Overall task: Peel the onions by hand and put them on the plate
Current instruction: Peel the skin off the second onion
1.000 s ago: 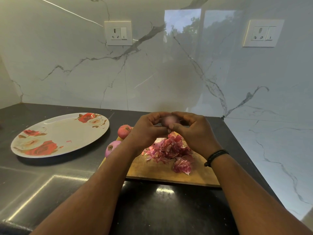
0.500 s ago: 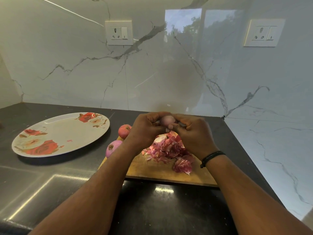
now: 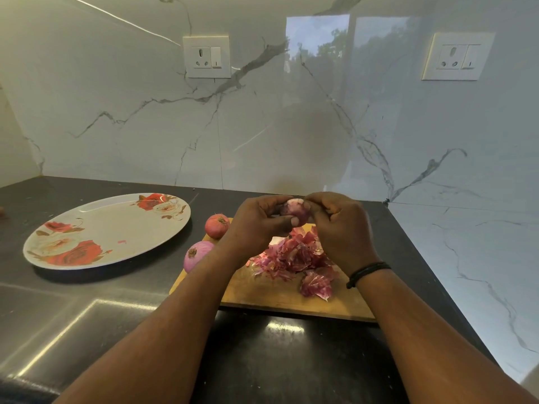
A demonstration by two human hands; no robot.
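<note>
Onion (image 3: 295,210), small and purplish with a pale patch on top, held in the air above the far edge of the cutting board (image 3: 280,295), pinched between both hands. Left hand (image 3: 259,221) curled round its left side, thumb pressed against the lower front. Right hand (image 3: 339,225) curled against its right side, fingertips at the top of the bulb; black band (image 3: 368,272) on that wrist. Below the hands, a heap of reddish-purple onion skins (image 3: 294,259) spread over the middle of the wooden board, one larger loose piece lying nearer at the right. Two more onions at the board's left end: an unpeeled reddish one (image 3: 216,225) farther back, a peeled light-purple one (image 3: 197,255) nearer, partly hidden by the left forearm. Oval plate (image 3: 96,225) with red rose print well to the left on the dark table (image 3: 87,316), holding only a tiny pink scrap (image 3: 122,242). Marble-patterned wall (image 3: 262,126) behind, with two switch sockets (image 3: 206,56)
</note>
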